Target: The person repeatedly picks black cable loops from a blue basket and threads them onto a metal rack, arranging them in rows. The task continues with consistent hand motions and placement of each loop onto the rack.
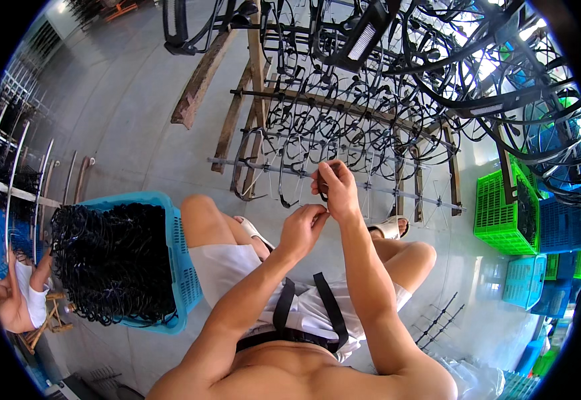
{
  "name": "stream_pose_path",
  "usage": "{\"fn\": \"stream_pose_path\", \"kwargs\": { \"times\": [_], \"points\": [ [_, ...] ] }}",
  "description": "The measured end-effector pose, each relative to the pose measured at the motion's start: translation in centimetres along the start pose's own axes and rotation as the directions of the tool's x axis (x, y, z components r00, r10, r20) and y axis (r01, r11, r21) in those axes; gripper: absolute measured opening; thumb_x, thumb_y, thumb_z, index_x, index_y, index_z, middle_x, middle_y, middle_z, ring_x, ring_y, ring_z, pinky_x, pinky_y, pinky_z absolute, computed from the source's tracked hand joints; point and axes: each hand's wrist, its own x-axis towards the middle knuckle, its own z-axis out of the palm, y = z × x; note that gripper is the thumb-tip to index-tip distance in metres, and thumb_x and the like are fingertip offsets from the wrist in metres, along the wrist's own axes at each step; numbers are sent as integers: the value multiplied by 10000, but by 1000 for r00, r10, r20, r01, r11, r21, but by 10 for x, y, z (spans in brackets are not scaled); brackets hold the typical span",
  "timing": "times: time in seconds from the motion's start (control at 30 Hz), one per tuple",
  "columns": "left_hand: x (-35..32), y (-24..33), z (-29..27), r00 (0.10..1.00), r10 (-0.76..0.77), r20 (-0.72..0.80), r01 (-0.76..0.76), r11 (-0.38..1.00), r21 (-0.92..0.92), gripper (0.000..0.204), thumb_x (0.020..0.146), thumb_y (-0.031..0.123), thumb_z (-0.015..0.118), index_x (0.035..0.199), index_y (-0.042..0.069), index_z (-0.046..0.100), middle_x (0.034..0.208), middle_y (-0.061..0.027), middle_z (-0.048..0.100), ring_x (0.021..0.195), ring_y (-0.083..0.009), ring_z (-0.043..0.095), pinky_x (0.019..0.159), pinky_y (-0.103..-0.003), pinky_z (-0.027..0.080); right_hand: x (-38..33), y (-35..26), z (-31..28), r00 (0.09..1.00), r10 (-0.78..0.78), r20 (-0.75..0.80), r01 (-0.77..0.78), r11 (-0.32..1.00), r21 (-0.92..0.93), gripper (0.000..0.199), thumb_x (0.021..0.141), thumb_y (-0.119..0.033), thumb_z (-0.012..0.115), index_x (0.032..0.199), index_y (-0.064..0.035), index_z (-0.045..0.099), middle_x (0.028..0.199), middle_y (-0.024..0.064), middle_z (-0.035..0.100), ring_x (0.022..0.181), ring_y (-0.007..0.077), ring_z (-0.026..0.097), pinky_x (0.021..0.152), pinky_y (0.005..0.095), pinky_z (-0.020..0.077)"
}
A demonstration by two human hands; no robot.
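I have both hands in front of me through the head camera, raised between the bent knees and just short of the rack. The right hand (338,190) is closed, gripping a small, dark, curved piece (322,189) between thumb and fingers; that piece sits right in the middle of my view, upright along the palm side. The left hand (302,230) is just below and to the left, its thumb and fingertips drawn together in a pinch near the lower end of the piece. I cannot tell from here whether those fingertips hold anything. Beyond the hands I see a wooden frame (204,80) with metal bars (258,165) across it, and many black looped parts (354,110) hanging there in dense rows. Beside the left knee, a blue basket (178,267) stands on the grey floor (130,133), heaped with thin black strips (114,260). Over on my right, a bright green crate (494,213) stands near a light blue basket (524,280). At the far left edge I can make out another person (14,303), partly cut off, by a wooden stool (52,317).
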Motion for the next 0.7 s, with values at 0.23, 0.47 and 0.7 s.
{"fn": "stream_pose_path", "kwargs": {
  "times": [0.23, 0.47, 0.7],
  "points": [
    [8, -4, 11, 992, 33, -125, -62, 971, -232, 239, 844, 92, 641, 1058, 1, 591, 909, -119, 637, 742, -202, 632, 643, -293, 524, -10, -14, 1, 999, -3, -46, 3, 1000, 17, 156, 894, -164, 570, 879, -11, 549, 789, 83, 618, 665, 152, 580, 625, 274, 484],
    [5, -34, 23, 1000, -17, -21, 8, 932, -363, 157, 853, 159, 607, 927, 22, 586, 769, -111, 598, 672, -198, 560, 629, -333, 455, -8, -10, -5, 992, 96, -80, -97, 995, -6, 136, 878, -162, 581, 893, -29, 560, 756, 78, 595, 647, 170, 565, 586, 283, 461],
    [7, -20, 20, 998, -65, -11, 53, 892, -448, 222, 823, 215, 636, 829, 12, 548, 650, -133, 526, 592, -260, 512, 568, -375, 411, -8, -9, -9, 995, 49, -83, -58, 993, -107, 161, 911, -206, 560, 842, -63, 535, 754, 63, 587, 628, 161, 543, 574, 277, 444]
  ]
}}
